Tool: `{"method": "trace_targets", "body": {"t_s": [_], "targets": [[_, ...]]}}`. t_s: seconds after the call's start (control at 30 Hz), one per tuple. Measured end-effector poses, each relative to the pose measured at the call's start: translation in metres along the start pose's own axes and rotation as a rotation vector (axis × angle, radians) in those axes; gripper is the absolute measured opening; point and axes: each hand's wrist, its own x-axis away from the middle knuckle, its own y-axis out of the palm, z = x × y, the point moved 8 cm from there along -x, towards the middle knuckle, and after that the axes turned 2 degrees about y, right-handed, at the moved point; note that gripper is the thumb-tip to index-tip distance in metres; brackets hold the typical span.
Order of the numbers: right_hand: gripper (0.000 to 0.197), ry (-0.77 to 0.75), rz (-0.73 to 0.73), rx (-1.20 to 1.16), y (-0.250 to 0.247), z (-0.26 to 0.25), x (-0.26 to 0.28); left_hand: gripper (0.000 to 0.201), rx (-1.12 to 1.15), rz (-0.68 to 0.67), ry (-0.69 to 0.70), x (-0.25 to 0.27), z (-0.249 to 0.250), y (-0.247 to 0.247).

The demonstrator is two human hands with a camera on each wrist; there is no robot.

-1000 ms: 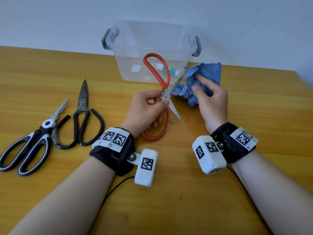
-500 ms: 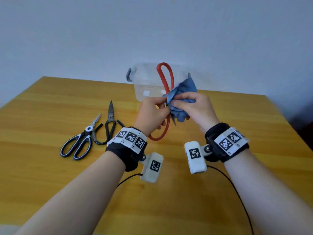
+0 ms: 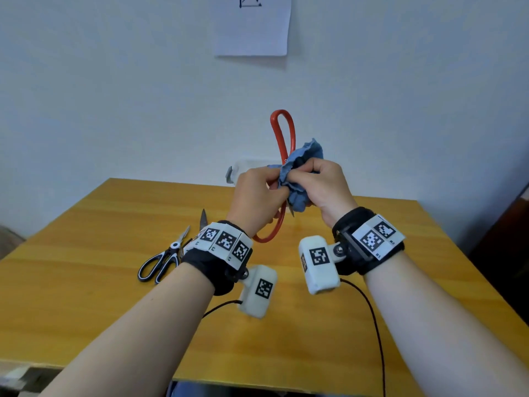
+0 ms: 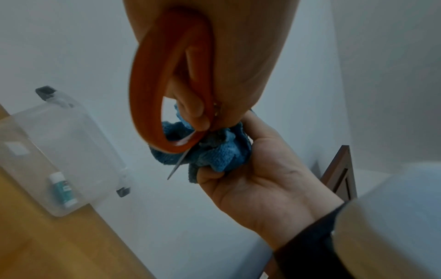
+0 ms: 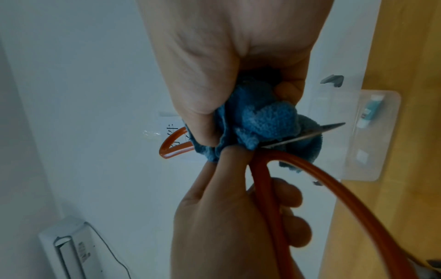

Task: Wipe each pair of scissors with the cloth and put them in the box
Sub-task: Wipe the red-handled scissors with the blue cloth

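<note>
My left hand (image 3: 257,196) grips the red-handled scissors (image 3: 282,133) near the pivot, held up in the air in front of the wall. One red loop stands upward and the other (image 3: 272,233) hangs below my hand. My right hand (image 3: 317,184) clutches the bunched blue cloth (image 3: 303,156) around one blade. A bare blade tip (image 4: 175,168) pokes out of the blue cloth (image 4: 219,156) in the left wrist view. The right wrist view shows the blue cloth (image 5: 262,120) and the blade (image 5: 307,135) beside a red handle (image 5: 264,188). The clear plastic box (image 3: 237,170) stands behind my hands, mostly hidden.
Black-and-white scissors (image 3: 163,259) lie on the wooden table (image 3: 114,282) at the left. A dark pair's blade tip (image 3: 203,217) shows behind my left wrist. A small teal bottle (image 4: 63,188) lies in the box (image 4: 59,143). A paper sheet (image 3: 252,24) hangs on the wall.
Both hands lifted the red scissors and cloth higher off the table. The right hand brought the cloth from beside the blades onto one blade. My head has tilted upward.
</note>
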Motion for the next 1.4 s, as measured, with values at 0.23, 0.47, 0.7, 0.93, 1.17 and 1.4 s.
{"method": "trace_targets", "body": {"t_s": [0.23,0.47,0.7,0.93,1.17,1.4], "targets": [[0.021,-0.026,0.074,-0.053,-0.010,-0.026,0.001,0.019,-0.045,0.026,0.089,-0.003,0.030,-0.013],[0.013,-0.073,0.110,0.000,-0.023,-0.046,-0.003,0.022,-0.002,0.009,0.029,-0.007,0.037,-0.024],[0.015,-0.113,0.150,-0.136,-0.046,-0.063,-0.006,0.021,0.148,0.035,-0.069,-0.008,0.036,-0.041],[0.024,-0.196,-0.092,0.105,-0.006,-0.072,0.012,0.013,0.197,-0.032,-0.083,-0.008,0.039,-0.034],[0.013,-0.164,0.001,0.022,-0.008,-0.066,0.006,0.016,0.250,-0.067,-0.099,-0.003,0.040,-0.026],[0.016,-0.173,0.013,-0.010,-0.014,-0.073,0.004,0.018,0.255,-0.078,-0.076,-0.005,0.044,-0.029]]}}
